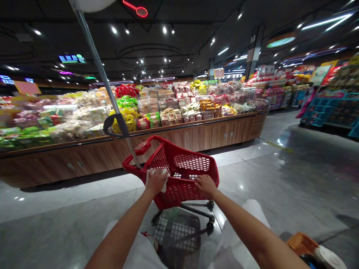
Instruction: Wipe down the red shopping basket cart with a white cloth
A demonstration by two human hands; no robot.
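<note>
A red plastic shopping cart (193, 158) with mesh sides stands in front of me, side-on, on black wheels. My left hand (156, 183) is closed on a crumpled white cloth (165, 183), pressed against the near rim by the cart's handle end; whether it is cloth or paper is hard to tell. Farther right along the same rim, my right hand (206, 185) has its fingers curled over the edge. A tall metal pole (97, 59) with a dark grey loop grip (119, 125) rises from the handle end. Through the mesh I see no goods in the basket.
Behind the cart runs a long wood-panelled display counter (179, 138) heaped with bagged foods. Blue shelving (319, 112) stands at the right. An orange basket (303, 243) with a white round object is low at the right. Grey shiny floor (280, 168) lies between.
</note>
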